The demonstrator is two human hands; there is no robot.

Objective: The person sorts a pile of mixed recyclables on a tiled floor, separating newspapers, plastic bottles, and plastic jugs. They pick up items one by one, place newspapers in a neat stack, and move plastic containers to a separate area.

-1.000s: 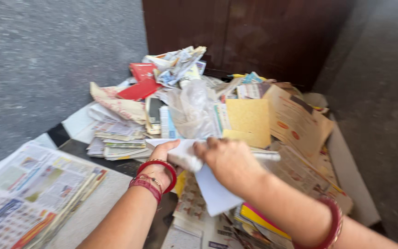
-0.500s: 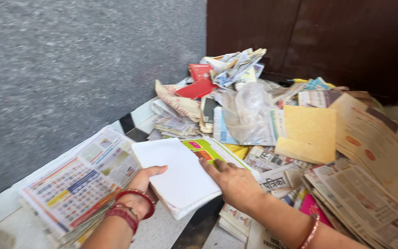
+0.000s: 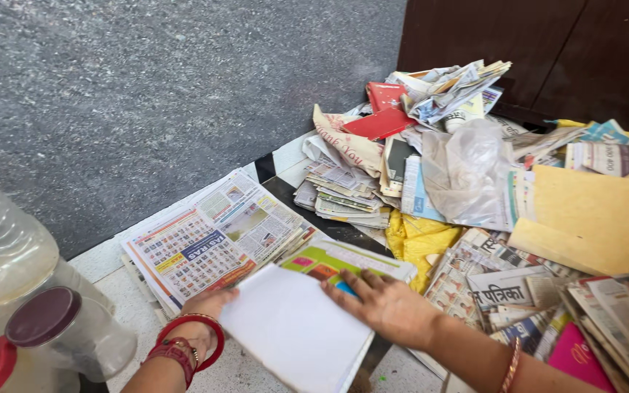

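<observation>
Lying between hands — white booklet (image 3: 293, 335); left hand (image 3: 202, 309) under edge.

Clear plastic jars (image 3: 67, 331) with maroon lids at lower left; crumpled clear bag (image 3: 467, 171) atop papers.

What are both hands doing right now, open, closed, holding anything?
Left hand: at the left edge of the white booklet, fingers mostly hidden; grip cannot be told.
Right hand: open, fingers spread flat on the booklet and a green leaflet.
</observation>
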